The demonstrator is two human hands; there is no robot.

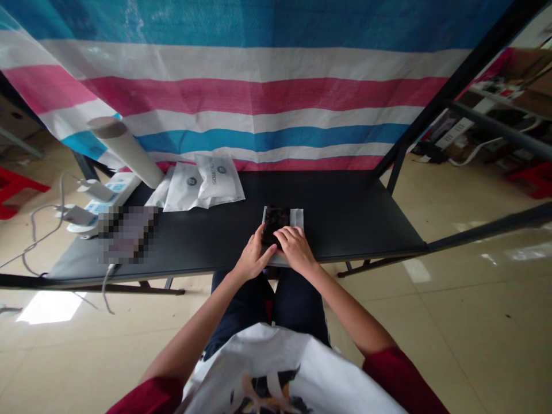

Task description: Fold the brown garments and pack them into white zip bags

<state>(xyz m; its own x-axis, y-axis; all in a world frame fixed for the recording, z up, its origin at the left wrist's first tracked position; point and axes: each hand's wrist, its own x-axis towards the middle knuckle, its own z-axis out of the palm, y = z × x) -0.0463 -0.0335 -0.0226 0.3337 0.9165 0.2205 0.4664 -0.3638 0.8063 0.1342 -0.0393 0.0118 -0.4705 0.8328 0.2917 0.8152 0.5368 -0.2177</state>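
A dark brown-black, shiny item (277, 218), its exact kind unclear, lies on a pale, partly see-through bag (297, 217) at the table's front edge. My left hand (254, 256) holds the dark item's lower left side, index finger along the edge and thumb across the near corner. From the right, my right hand (295, 247) has bent fingers pressed together on its near part. Those fingers cover part of the item and of the bag beneath.
Several white printed pouches (219, 179) lie at the back of the black table (345, 213). Left of them are a pale cylinder (129, 152), a power strip (123, 187) with chargers, and a blurred-out phone-like object (129, 233) with a cable. A striped sheet (259, 92) hangs behind.
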